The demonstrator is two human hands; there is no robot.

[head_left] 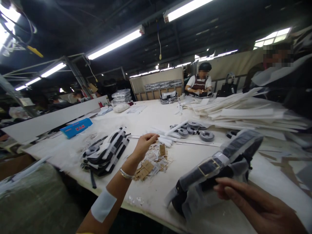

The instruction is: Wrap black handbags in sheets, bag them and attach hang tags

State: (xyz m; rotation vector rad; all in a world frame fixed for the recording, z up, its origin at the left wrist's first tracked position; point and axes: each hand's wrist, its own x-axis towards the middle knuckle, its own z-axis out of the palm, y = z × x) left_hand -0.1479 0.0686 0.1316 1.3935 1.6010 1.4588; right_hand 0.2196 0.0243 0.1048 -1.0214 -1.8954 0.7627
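Note:
My left hand (144, 145) is over the middle of the table, thumb and fingertips pinched together. If anything is between them, it is too small to make out. Below it lies a loose pile of small brown and white paper tags (152, 162). On the right, a black bag (207, 169) with a gold-coloured rectangular buckle stands tilted, wrapped in translucent sheeting. My right hand (253, 201) is in front of this bag, fingers pressed together and their tips close to the wrapping. Whether it grips the sheeting or some small thing is hidden.
Left of the tags sits a stack of black and white bag parts (106, 152). A blue box (76, 127) is farther left. Coiled grey straps (206, 136) and white rolls (168, 138) lie behind the tags. White sheets (243, 112) are heaped right; a co-worker (200, 81) sits across the table.

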